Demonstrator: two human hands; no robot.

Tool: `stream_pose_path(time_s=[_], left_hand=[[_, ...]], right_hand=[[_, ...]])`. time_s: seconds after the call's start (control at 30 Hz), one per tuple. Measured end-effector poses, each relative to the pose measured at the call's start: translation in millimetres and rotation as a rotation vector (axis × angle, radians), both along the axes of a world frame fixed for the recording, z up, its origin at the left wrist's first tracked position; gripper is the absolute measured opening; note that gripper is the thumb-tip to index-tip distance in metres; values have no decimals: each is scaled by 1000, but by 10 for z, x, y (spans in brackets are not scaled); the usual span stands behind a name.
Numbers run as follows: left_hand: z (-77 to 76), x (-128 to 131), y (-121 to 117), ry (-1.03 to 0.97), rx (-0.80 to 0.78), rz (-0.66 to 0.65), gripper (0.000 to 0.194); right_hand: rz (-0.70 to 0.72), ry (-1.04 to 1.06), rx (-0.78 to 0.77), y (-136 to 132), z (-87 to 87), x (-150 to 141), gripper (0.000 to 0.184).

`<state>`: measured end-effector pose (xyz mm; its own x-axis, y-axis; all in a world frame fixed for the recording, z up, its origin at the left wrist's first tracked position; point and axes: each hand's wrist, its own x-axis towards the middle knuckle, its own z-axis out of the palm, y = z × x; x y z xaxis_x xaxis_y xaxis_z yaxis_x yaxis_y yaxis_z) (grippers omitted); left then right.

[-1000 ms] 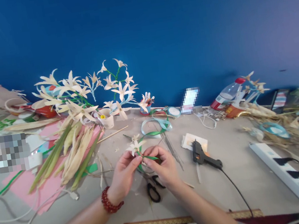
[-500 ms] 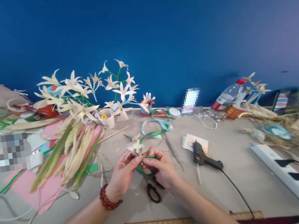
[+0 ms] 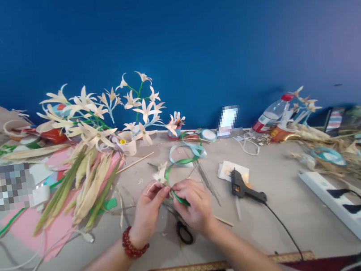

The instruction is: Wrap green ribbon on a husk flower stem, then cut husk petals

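Note:
My left hand (image 3: 149, 206), with a red bead bracelet (image 3: 132, 243) at the wrist, pinches the base of a small cream artificial flower (image 3: 161, 173). Thumb and forefinger are closed just below its petals. My right hand (image 3: 193, 203) meets it there, its fingers closed on a green ribbon (image 3: 180, 199). Part of that ribbon loops up behind the flower. The stem is mostly hidden by my fingers. Black-handled scissors (image 3: 184, 232) lie on the table beneath my hands, partly covered by the right one.
A glue gun (image 3: 242, 185) with a cord lies at right, left of a white power strip (image 3: 340, 206). Thin wires (image 3: 206, 179) lie behind my right hand. Corn husks (image 3: 89, 185) rest on pink paper at left. Finished flowers stand in a paper cup (image 3: 127, 145).
My right hand has turned over, its knuckles now higher and its fingers curled closer round the ribbon. The flower has tilted slightly to the left. The view has shifted a little.

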<state>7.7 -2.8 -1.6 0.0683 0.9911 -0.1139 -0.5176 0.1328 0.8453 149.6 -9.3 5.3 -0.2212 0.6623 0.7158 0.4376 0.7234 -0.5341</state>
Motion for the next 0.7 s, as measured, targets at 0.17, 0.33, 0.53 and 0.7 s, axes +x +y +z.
stream_pose_path(time_s=[0.17, 0.33, 0.53, 0.7], left_hand=[[38, 2, -1, -74, -7, 41, 17], [57, -37, -11, -56, 29, -2, 14], [75, -70, -9, -4, 112, -96, 12], [68, -75, 9, -21, 88, -126, 12]], right_hand=[[16, 44, -13, -2, -18, -36, 16], [96, 406, -432, -6, 24, -82, 11], [354, 875, -907, 44, 27, -121, 25], [389, 961, -967, 49, 2, -142, 28]])
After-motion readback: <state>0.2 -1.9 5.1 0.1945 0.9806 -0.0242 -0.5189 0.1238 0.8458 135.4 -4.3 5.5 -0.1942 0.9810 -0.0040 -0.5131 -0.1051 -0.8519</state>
